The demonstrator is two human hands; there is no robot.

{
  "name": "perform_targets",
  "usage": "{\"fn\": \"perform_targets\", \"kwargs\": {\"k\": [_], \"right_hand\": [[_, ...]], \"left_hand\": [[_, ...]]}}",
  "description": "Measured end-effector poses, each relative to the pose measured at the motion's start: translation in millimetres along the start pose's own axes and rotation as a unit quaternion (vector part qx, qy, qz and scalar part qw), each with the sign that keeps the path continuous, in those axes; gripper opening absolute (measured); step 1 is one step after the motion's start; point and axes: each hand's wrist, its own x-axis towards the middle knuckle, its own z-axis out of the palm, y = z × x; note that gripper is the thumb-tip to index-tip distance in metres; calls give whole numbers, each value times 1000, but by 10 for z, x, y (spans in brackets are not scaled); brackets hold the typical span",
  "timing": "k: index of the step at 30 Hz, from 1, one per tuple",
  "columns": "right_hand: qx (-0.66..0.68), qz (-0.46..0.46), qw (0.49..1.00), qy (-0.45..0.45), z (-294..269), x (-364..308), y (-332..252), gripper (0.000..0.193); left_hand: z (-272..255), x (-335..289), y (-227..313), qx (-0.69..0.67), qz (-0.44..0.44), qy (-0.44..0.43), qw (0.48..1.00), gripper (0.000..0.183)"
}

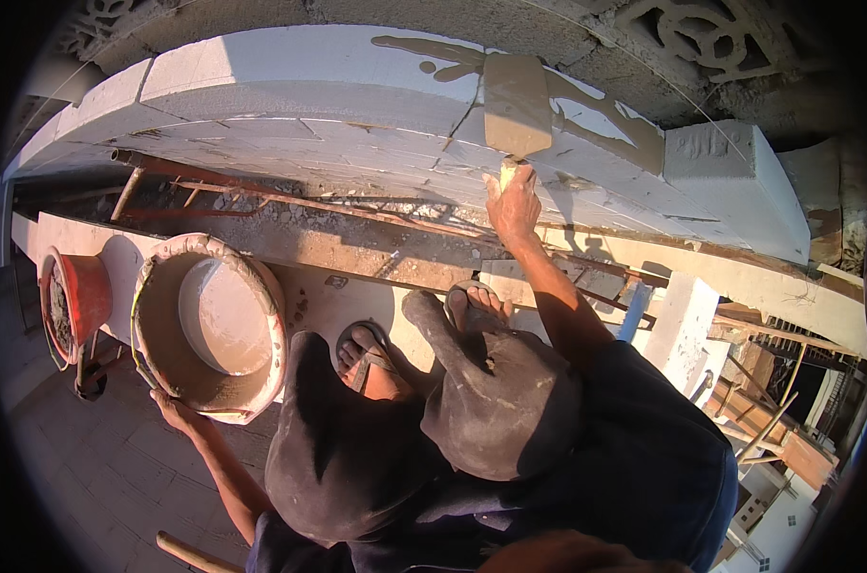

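Observation:
My right hand is closed round the handle of a trowel. The trowel's flat, mortar-smeared blade lies over the top of a white block wall. Wet grey mortar is spread in uneven patches on both sides of the blade. At lower left, my left hand grips the near rim of a round bucket; its fingers are partly hidden against the side. The bucket is tilted, with mortar coating its wall and pale, wet mix at the bottom.
A red bucket with grey material stands at far left. A white block sits at the wall's right end. My sandalled feet are on a narrow platform. Metal bars run between platform and wall; a lower floor shows at left.

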Motion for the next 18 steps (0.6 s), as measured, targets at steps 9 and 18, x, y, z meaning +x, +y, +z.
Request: {"fn": "perform_targets", "kwargs": {"k": [9, 18], "right_hand": [[185, -253, 917, -246, -692, -472, -512, 55], [-44, -641, 718, -267, -977, -595, -2946, 39]], "left_hand": [[752, -600, 514, -216, -111, -45, 969, 54], [827, -943, 850, -348, -144, -77, 923, 51]]}}
